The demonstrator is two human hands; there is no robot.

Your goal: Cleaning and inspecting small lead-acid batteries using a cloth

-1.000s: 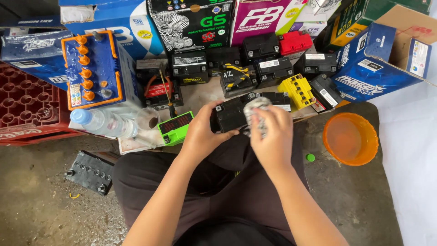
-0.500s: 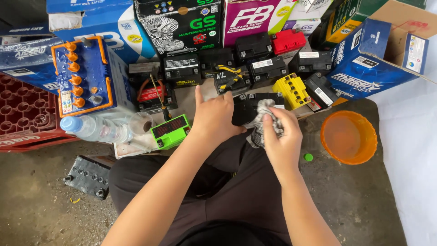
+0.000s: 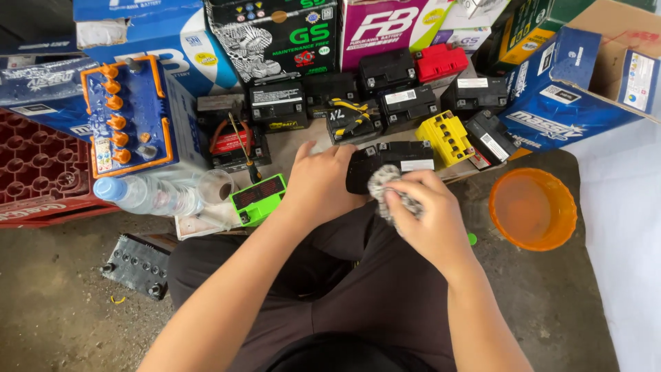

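Note:
My left hand grips a small black battery at its left end, holding it just above my knees. A crumpled grey rag is bunched in my right hand and pressed against the battery's near face. A white label shows on the battery's top right. I sit cross-legged in dark trousers on the concrete floor.
Several small batteries stand behind: black ones, a yellow one, a red one. A green tester, a plastic water bottle and a blue battery with orange caps lie left. An orange bowl sits right; cardboard boxes ring the back.
My left hand shifted along the battery to its left end and turned it. My right hand with the rag moved down onto the battery's near face.

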